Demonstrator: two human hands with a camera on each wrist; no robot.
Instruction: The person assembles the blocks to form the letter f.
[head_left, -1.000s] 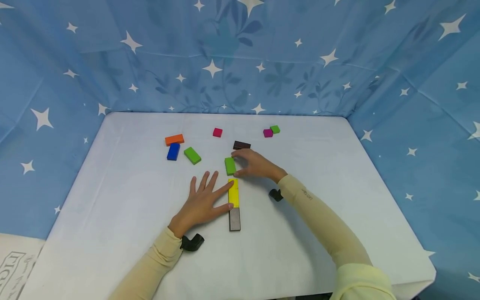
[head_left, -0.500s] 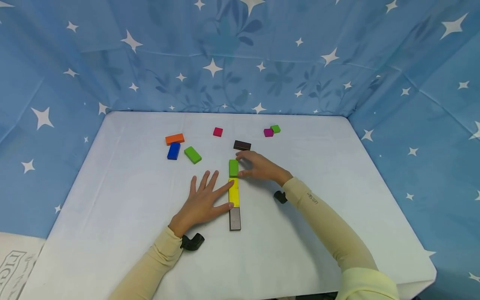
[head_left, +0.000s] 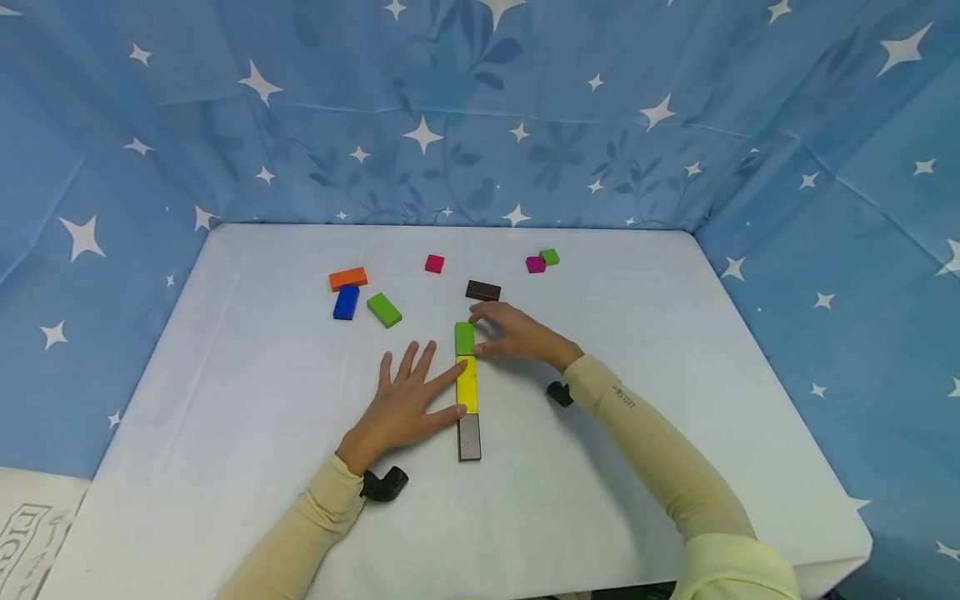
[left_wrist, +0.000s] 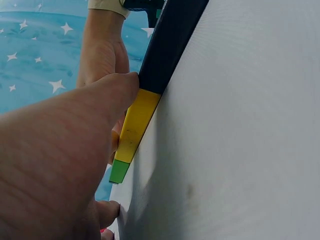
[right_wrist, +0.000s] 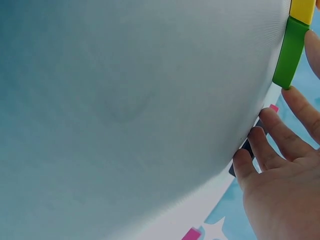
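Note:
Three blocks form a straight line on the white table: a dark grey block (head_left: 469, 437) nearest, a yellow block (head_left: 467, 392) in the middle and a green block (head_left: 465, 337) at the far end. My left hand (head_left: 401, 412) lies left of the line with fingers spread and straight, thumb and index fingertips resting on the yellow block. From the right, my right hand (head_left: 521, 335) holds the green block between thumb and index finger. In the right wrist view, the index fingertip meets the far end of the green block (right_wrist: 291, 55), its thumb near the yellow joint.
Beyond the right fingers lies a dark brown block (head_left: 483, 290). Further left are another green block (head_left: 385, 310), a blue block (head_left: 346, 302) and an orange block (head_left: 348, 279). A red block (head_left: 434, 264), a magenta block (head_left: 536, 265) and a small green block (head_left: 550, 257) sit farther back.
The right hand has moved the green block slightly right, then toward the yellow block, closing the gap between them. The left hand has stayed in place.

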